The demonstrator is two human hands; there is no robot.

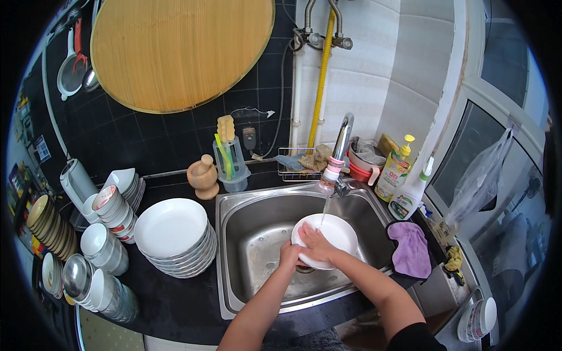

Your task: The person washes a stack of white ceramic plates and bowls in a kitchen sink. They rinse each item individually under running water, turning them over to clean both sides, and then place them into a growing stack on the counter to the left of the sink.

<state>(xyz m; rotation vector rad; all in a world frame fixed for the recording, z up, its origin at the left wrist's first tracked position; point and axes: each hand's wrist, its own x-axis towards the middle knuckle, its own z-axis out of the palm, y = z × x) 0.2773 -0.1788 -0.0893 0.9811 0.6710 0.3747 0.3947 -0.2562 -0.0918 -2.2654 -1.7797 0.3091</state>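
A white plate (340, 234) is held tilted above the floor of a stainless steel sink (259, 267). My left hand (290, 255) grips its left rim, with some fingers hidden beneath. Flat against the plate's inner face lies my right hand (315, 243), its fingers spread and holding nothing. Water runs from the chrome faucet (343, 136), through a pink and white spout attachment (329, 177), onto the plate near the right fingers. The drain (305, 269) shows partly below the plate.
Stacked white plates (171, 228) stand left of the sink, with several bowl stacks (105, 245) beyond. A wooden mortar (204, 177) and a plastic utensil holder (232, 166) sit behind. At right are a dish soap bottle (394, 171), a spray bottle (408, 195) and a purple cloth (410, 250).
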